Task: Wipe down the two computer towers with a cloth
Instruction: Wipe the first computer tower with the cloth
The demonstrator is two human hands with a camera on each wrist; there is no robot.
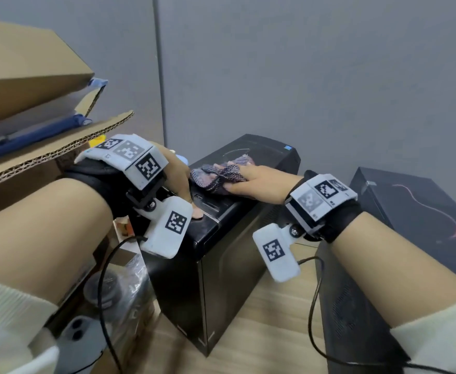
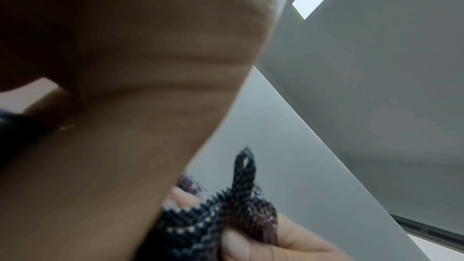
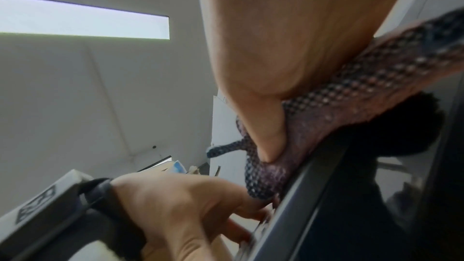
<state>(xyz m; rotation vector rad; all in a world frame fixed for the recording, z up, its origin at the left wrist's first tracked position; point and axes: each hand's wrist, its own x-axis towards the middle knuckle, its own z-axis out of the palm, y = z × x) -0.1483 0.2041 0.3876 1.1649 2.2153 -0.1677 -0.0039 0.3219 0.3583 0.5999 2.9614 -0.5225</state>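
Grey partition walls [image 1: 302, 76] stand behind a light wooden floor [image 1: 275, 306]. At far left, open cardboard boxes [image 1: 32, 76] are stacked, with blue fabric [image 1: 32, 136] tucked between their flaps. Just right of them, the left hand [image 1: 178, 174] rests on the near-left top edge of the black computer tower [image 1: 221, 252]; its fingers are fairly straight, the thumb [image 1: 195, 211] pressing down on the front panel, nothing gripped. On that tower's top lies the crumpled purple-grey mesh cloth [image 1: 218, 172], touching the left hand. The right hand [image 1: 256, 182] presses onto the cloth, fingers curled over it and thumb pinching its near edge. Both wrists carry strapped camera mounts with printed markers. Further right, well apart from the cloth, stands the second black tower [image 1: 399, 206], a reddish curved line on its side panel.
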